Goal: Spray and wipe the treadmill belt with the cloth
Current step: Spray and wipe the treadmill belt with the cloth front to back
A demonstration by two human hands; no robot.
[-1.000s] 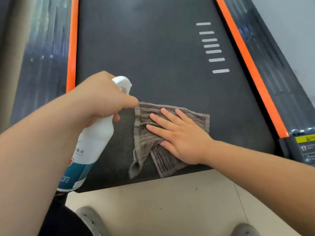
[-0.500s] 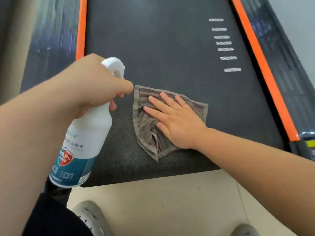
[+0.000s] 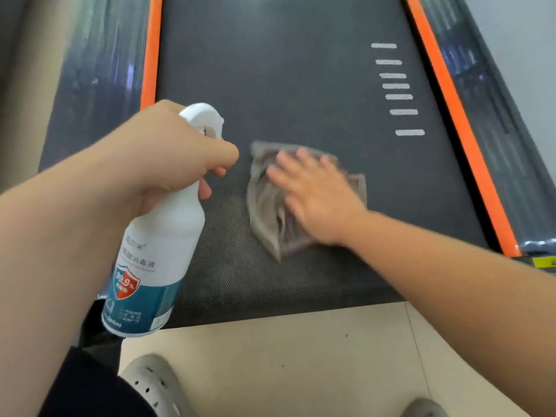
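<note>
Cloth: grey-brown, crumpled, lying on the belt near its near end, about mid-width.

Right hand: palm down on the cloth, fingers straight and spread, gripping nothing. Judged purpose: a flat press spreads the load so the fabric travels with the hand instead of bunching. The hand and cloth are blurred, which suggests a wiping stroke is in progress. Its direction cannot be told.

Left hand: fingers curled round the neck of the bottle, with one or two tucked beneath the spray head. Whether one rests on the trigger cannot be told.

Bottle: white, with a teal label, held tilted above the belt's left part. The head is forward over the belt and the base is back past its near end. Judged purpose: kept raised and aimed at the belt surface just left of the cloth, so the next spray can land there without putting the bottle down.

Belt: dark and textured, with the weave plainest around the cloth. White dashes run up its right part, well beyond the cloth.

Orange strips: one along each long side of the belt, with grey rails outside them.

Floor: pale tile off the belt's near end, with two grey shoes on it.
</note>
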